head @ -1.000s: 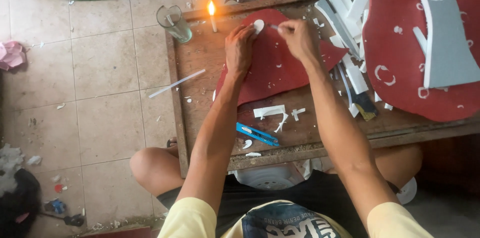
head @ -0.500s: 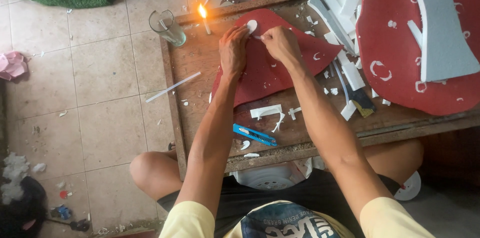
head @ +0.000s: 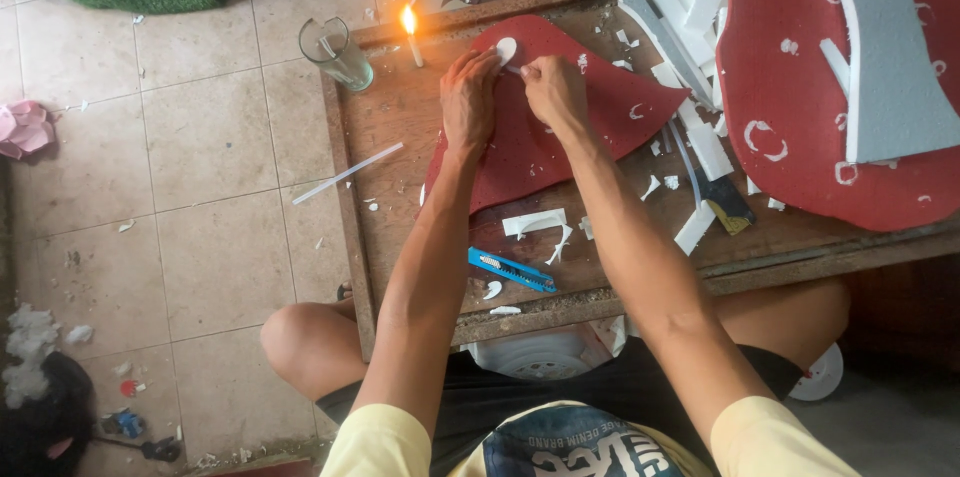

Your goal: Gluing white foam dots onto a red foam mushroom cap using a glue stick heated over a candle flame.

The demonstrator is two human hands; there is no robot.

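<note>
A red foam sheet lies on the low wooden table. My left hand presses down near the sheet's top edge, its fingertips at a small white foam piece. My right hand is closed beside it, pinching a thin white strip at that same piece. A lit candle burns just left of my hands. A blue utility knife lies near the table's front edge, by my left forearm.
A glass stands at the table's back left corner. White foam strips and scraps lie to the right, beside a large red foam shape carrying a grey foam piece. A white stick overhangs the left edge above the tiled floor.
My two hands have drawn closer together at the white piece. The view has shifted slightly; the things on the table lie as before.
</note>
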